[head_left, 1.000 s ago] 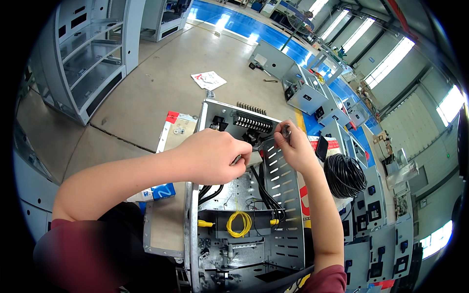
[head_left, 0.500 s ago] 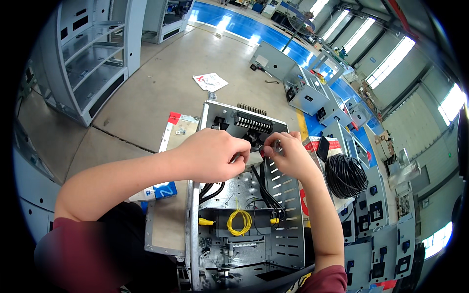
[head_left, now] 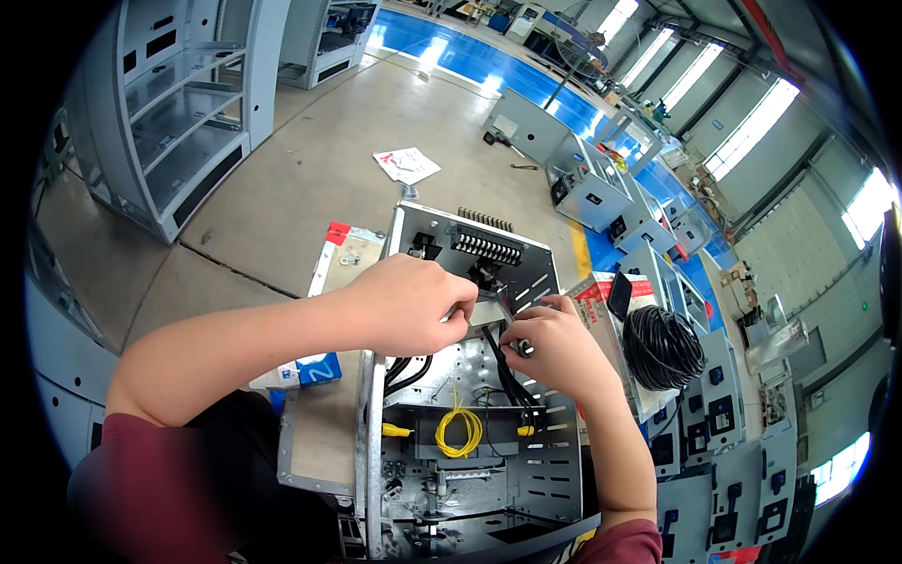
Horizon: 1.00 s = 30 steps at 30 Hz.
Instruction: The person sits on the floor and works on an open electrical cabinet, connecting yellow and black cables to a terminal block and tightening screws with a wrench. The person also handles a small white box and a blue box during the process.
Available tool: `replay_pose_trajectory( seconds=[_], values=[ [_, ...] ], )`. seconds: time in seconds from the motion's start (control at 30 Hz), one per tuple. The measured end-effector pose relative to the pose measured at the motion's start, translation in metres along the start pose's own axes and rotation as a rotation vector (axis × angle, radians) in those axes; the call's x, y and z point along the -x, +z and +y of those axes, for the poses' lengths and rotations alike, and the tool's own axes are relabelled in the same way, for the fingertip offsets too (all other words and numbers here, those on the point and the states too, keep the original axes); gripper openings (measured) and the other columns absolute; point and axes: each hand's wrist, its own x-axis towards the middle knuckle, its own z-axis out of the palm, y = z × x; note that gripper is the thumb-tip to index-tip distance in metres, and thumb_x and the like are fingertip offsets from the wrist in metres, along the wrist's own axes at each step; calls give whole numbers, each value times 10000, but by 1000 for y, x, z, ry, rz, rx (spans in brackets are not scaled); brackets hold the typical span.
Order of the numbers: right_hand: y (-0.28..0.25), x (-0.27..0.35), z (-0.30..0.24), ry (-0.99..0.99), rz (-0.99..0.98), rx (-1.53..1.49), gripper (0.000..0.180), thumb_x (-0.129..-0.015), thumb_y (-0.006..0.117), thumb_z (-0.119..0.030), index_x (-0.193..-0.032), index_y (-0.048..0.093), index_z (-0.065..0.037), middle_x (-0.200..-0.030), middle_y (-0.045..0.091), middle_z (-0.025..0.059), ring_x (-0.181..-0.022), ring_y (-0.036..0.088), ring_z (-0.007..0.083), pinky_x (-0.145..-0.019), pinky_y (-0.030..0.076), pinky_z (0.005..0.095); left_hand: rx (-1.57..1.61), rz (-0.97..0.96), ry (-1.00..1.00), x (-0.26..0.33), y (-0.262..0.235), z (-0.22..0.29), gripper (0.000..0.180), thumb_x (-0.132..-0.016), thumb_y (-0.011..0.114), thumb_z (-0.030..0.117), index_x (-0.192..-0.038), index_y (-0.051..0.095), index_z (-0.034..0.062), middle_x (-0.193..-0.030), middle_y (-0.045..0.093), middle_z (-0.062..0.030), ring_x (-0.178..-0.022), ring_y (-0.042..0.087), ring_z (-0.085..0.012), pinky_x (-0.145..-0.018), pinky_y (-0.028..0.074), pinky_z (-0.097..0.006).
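An open metal equipment cabinet (head_left: 374,451) lies before me, slotted along its right wall. My left hand (head_left: 413,301) is closed in a fist over its far part; whatever its fingers hold is hidden. Beside it, my right hand (head_left: 559,346) pinches a small piece with a shiny metal end (head_left: 524,349), too small to name. A black-and-white terminal strip (head_left: 487,248) is mounted on the far panel beyond both hands. Black cables (head_left: 507,376) run down inside the right wall. Nearer, a coil of yellow wire (head_left: 458,432) rests against a dark grey box (head_left: 498,423).
Right of the cabinet, a black cable coil (head_left: 663,348) and a phone-like black slab (head_left: 619,295) sit on a carton (head_left: 592,299). A board with loose washers (head_left: 350,259) and a blue-white box (head_left: 319,368) lies left. Tall grey cabinets (head_left: 178,122) stand at far left.
My right hand has drawn slightly down and nearer, and the shiny metal end now shows between its fingers. My left hand stays closed, almost in the same place.
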Motion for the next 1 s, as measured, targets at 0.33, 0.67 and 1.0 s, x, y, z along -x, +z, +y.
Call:
replay_pose_trajectory(
  seconds=[0.33, 0.67, 1.0],
  values=[
    [-14, -14, 25, 480, 306, -859, 195, -995, 752, -151, -1072, 645, -7, -813, 758, 60, -782, 717, 83, -727, 527, 268, -22, -2, 3, -1, -1, 2, 195, -909, 597, 239, -942, 738, 108, -720, 719, -100, -687, 705, -320, -657, 533, -456],
    [8, -35, 41, 252, 318, -457, 134, -993, 673, -130, -1070, 610, -41, -840, 678, 136, -843, 626, 338, -854, 462, 441, -19, 6, 7, -2, 1, 1, 197, -902, 595, 244, -926, 735, 106, -718, 719, -105, -688, 707, -329, -668, 543, -462],
    [15, -52, 65, 337, 249, -571, 97, -1043, 603, -169, -1066, 611, -75, -740, 724, 46, -754, 675, 255, -1030, 378, 398, -15, 0, -18, -3, 0, 3, 205, -895, 597, 257, -921, 741, 113, -728, 724, -111, -726, 722, -335, -709, 565, -468]
  ],
)
